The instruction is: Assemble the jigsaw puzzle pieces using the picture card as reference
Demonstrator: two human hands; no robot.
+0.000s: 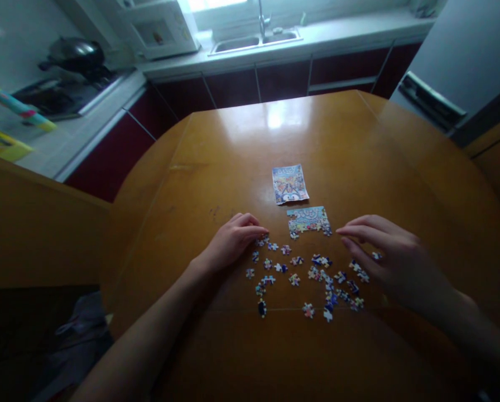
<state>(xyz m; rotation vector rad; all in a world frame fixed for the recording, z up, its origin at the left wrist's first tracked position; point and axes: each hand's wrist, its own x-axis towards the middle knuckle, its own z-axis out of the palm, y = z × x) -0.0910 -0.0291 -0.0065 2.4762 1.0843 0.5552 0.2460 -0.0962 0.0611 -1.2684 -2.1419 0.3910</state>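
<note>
A partly joined jigsaw puzzle (311,218) lies on the wooden table, its lower edge uneven and its upper part pale blue. Left of it, my left hand (237,237) rests on the table with curled fingers, their tips at a small group of puzzle pieces (261,241). Whether a piece is between those fingers is hidden. My right hand (379,254) hovers just right of the joined part, thumb apart from the fingers, nothing visible in it. Several loose puzzle pieces (295,279) are spread between the hands, with a denser cluster (329,285) toward the right.
A printed picture sheet (291,184) lies beyond the joined part. Past the far edge of the wooden table (216,151) run a counter with a sink (256,42), a white microwave (160,30) and a stove with a dark pot (76,53). A refrigerator (463,61) stands at right.
</note>
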